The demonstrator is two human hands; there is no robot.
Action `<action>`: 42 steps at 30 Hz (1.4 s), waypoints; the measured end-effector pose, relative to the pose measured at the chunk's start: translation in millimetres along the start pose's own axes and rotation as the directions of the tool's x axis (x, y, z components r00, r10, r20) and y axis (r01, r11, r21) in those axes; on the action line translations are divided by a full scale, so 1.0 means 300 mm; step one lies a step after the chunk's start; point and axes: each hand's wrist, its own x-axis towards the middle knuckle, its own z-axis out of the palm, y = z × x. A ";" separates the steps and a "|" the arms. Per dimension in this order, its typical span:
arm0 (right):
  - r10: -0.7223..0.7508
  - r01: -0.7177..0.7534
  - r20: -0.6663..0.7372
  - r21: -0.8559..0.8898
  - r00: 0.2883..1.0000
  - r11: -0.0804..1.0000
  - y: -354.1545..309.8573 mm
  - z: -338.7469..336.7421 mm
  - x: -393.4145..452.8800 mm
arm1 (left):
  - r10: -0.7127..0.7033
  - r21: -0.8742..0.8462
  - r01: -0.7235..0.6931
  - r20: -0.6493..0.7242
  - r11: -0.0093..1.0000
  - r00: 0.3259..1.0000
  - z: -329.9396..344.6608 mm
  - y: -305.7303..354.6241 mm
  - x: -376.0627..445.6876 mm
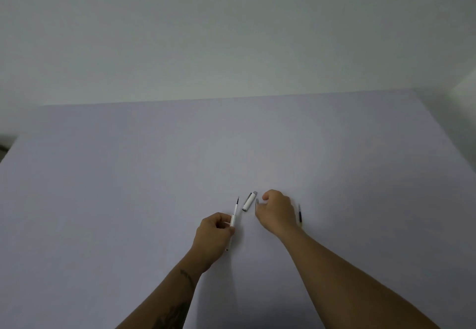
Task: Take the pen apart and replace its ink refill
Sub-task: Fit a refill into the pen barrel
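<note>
A broad counter (128, 174) fills the lower part of the view, its top a plain, pale lilac-grey sheet with no pattern or marking on it. Its far edge runs nearly level across the middle of the view, rising slightly to the right. Behind it stands a bare, off-white wall (231, 32), touching the far edge. At the far left, just past the counter's corner, a small dark patch (5, 143) shows; what it is cannot be told.
</note>
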 end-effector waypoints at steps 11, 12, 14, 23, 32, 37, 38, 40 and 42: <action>0.031 -0.031 0.050 -0.015 0.998 0.999 -0.065 0.000 -0.010 | -0.031 -0.038 0.031 -0.010 0.999 0.999 -0.001 -0.026 -0.002; 0.039 -0.042 0.052 0.058 0.998 0.997 -0.063 -0.002 -0.012 | -0.029 -0.041 0.029 -0.009 0.999 1.000 -0.005 -0.027 -0.004; 0.075 -0.086 0.055 0.254 0.996 0.963 -0.066 -0.012 -0.025 | -0.021 -0.041 0.021 -0.005 0.999 1.000 -0.013 -0.028 -0.012; 0.051 -0.067 0.043 0.670 0.998 0.739 -0.178 -0.072 -0.123 | 0.052 -0.003 -0.052 0.027 0.999 0.998 -0.069 -0.022 -0.057; 0.017 -0.035 0.035 0.618 0.999 0.785 -0.191 -0.070 -0.228 | 0.150 0.020 -0.150 0.028 0.988 0.988 -0.106 -0.013 -0.118; 0.003 -0.060 0.096 0.592 0.995 0.804 -0.203 -0.079 -0.273 | 0.207 -0.005 -0.207 0.008 0.978 0.978 -0.115 0.002 -0.158; 0.002 -0.062 0.103 0.581 0.995 0.812 -0.203 -0.082 -0.281 | 0.224 -0.017 -0.224 -0.002 0.975 0.975 -0.118 0.005 -0.165; 0.001 -0.059 0.102 0.567 0.995 0.821 -0.202 -0.089 -0.294 | 0.248 -0.052 -0.249 -0.029 0.967 0.968 -0.128 0.006 -0.180; -0.013 -0.040 0.093 0.542 0.996 0.840 -0.199 -0.099 -0.302 | 0.260 -0.096 -0.264 -0.053 0.960 0.964 -0.138 0.008 -0.195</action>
